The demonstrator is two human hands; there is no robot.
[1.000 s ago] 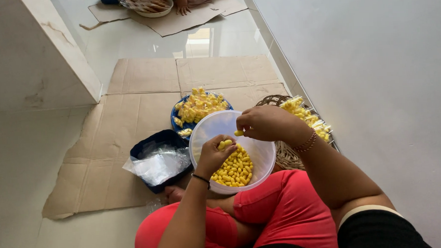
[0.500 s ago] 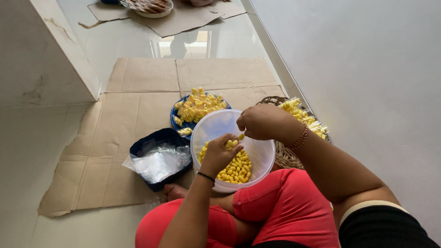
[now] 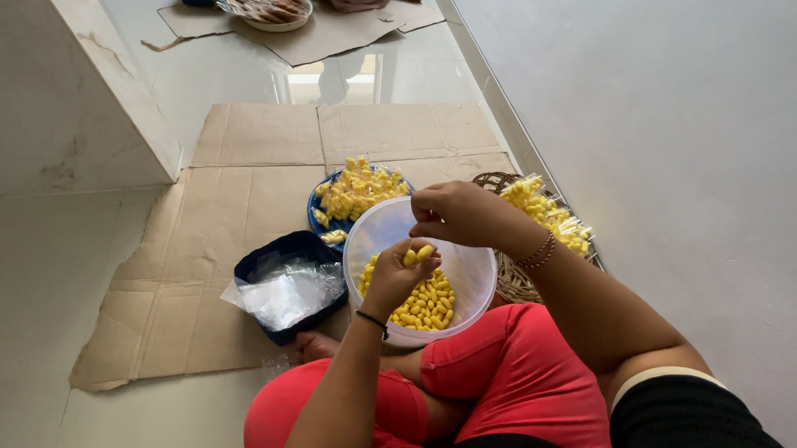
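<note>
Left hand (image 3: 391,277) grip pinches small yellow oval candies (image 3: 417,253); right hand (image 3: 456,215) grip pressed together just above-right, nearer. Translucent round plastic tub (image 3: 471,279) directly below.

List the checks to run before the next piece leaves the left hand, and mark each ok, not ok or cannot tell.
1. Left hand holds yellow pieces: ok.
2. Right hand empty, ready to pinch: cannot tell, fingers curled.
3. Clear tub sits under both hands: ok.
4. Tub has stock left: ok.
5. Clear bags in blue container within reach: ok, likely.
6. Wicker basket has room: cannot tell.
</note>
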